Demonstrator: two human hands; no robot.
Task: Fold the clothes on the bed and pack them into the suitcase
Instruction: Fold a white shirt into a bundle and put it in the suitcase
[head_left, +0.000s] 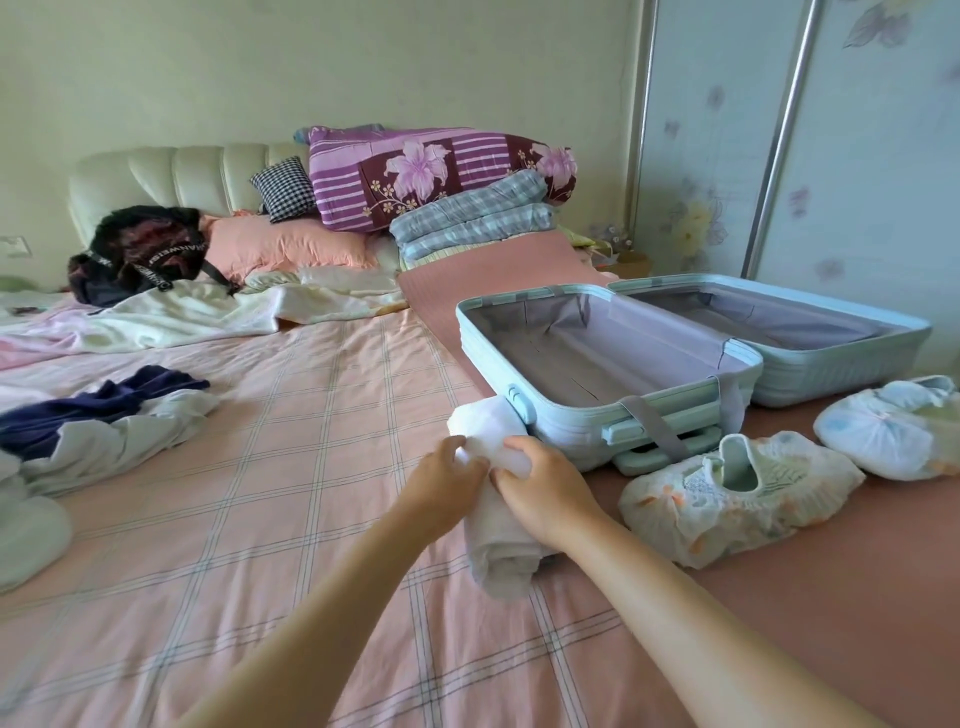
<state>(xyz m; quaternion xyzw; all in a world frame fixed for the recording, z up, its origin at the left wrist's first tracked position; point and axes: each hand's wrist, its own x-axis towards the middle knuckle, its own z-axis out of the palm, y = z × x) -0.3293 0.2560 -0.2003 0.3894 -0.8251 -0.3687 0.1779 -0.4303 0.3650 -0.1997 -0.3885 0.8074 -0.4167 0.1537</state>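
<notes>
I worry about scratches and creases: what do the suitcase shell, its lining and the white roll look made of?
Suitcase shell: probably hard plastic, pale blue, ribbed, faintly glossy. Lining: thin grey fabric, wrinkled and slack. White roll: soft cloth, perhaps cotton; it bunches where the left hand and right hand grip it.

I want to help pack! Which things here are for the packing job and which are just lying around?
For the job: rolled white garment, gripped by left hand and right hand; open blue suitcase; navy and white clothes.
Just lying about: black backpack; pink pillow; purple quilt; checked cushion.
</notes>
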